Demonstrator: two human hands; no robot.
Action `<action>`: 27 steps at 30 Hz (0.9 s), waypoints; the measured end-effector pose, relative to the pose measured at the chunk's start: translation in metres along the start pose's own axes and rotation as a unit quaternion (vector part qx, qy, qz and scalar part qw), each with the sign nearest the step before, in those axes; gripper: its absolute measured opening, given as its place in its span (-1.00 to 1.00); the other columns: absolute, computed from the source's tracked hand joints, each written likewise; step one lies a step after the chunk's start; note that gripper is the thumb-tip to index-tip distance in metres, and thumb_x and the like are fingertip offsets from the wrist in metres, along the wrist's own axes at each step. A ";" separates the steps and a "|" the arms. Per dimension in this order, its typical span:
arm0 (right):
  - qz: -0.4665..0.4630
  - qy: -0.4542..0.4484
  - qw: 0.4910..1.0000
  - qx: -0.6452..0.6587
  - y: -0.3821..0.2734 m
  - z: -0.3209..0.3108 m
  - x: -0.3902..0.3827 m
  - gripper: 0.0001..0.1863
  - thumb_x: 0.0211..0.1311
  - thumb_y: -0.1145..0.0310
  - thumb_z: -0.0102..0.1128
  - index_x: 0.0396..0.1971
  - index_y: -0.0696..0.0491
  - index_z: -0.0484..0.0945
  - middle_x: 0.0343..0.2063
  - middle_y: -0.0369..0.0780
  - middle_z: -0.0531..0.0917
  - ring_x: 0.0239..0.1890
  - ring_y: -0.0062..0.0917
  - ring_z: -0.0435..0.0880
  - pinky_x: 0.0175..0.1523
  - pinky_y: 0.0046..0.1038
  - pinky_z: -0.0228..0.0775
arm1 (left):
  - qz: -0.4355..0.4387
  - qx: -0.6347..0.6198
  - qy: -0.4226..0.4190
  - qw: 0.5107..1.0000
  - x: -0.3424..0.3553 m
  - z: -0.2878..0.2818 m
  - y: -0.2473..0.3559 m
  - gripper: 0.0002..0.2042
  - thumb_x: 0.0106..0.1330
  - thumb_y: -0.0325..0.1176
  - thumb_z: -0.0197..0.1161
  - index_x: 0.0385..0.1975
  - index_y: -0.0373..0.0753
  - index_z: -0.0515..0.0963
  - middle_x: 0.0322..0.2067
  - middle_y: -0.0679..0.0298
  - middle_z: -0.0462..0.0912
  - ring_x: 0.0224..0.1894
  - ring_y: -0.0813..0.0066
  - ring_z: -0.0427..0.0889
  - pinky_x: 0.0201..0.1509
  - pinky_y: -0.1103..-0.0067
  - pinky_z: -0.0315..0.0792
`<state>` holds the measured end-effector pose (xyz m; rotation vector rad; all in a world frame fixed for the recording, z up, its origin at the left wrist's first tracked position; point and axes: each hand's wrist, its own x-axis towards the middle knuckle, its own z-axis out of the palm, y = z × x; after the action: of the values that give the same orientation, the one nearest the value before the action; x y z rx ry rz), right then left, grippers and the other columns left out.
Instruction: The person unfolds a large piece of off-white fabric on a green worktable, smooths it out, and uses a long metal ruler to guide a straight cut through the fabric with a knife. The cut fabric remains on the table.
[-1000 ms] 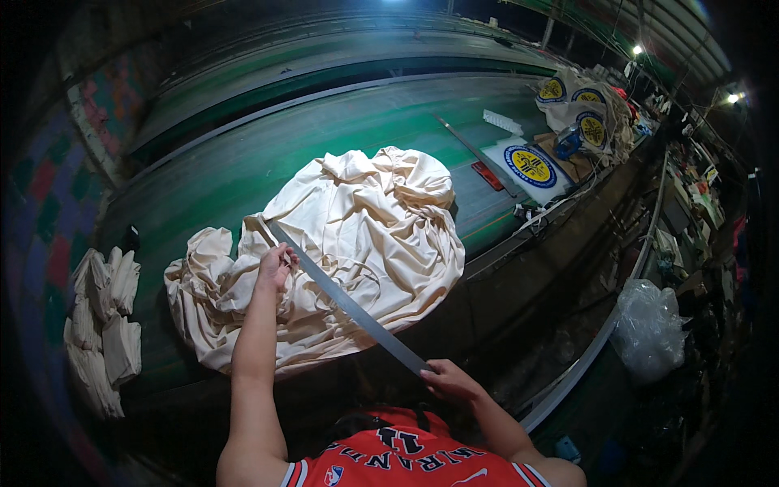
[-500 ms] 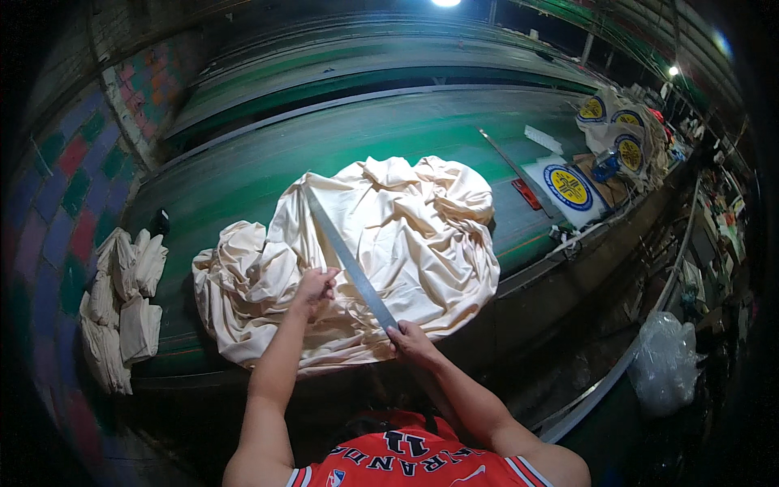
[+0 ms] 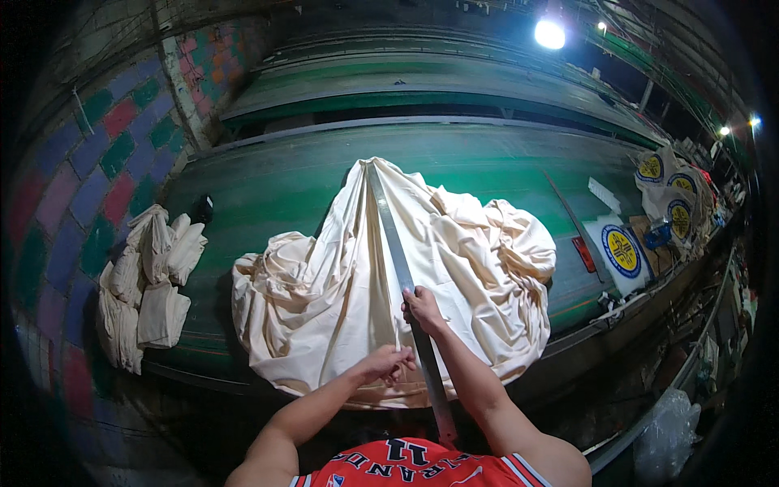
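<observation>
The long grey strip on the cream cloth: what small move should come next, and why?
Perhaps the left hand should smooth the cream cloth beside the long grey strip: the right hand grips the strip, whose far end reaches the cloth's far peak, while loose folds lie on both sides.

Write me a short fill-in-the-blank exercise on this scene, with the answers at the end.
1. The hand gripping the long metal strip is the person's ____ one.
2. The large cream cloth lies on a table whose most vivid colour is ____.
3. The folded cloths lie to the ____ of the large cream cloth.
4. The round emblem on the flat white sheet is blue, white and ____.

Missing words: right; green; left; yellow.
</observation>
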<state>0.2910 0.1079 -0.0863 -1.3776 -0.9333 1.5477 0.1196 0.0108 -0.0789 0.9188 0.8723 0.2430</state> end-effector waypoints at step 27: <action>0.079 -0.061 0.974 0.204 0.025 0.022 -0.053 -0.78 0.44 0.38 0.02 -0.03 0.07 0.27 -0.44 -0.23 0.55 -0.54 -0.52 0.56 -0.48 -0.48 0.40 | 0.106 0.019 0.181 0.978 0.114 -0.118 0.092 -0.85 0.33 -0.39 0.25 -0.45 -0.22 0.45 -0.77 0.44 0.32 -0.80 0.66 0.24 -0.78 0.60 0.07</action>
<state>0.2683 0.0493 -0.0873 -1.0913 -0.5423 1.8394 0.1203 0.1972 -0.1066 1.0223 1.1155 0.5938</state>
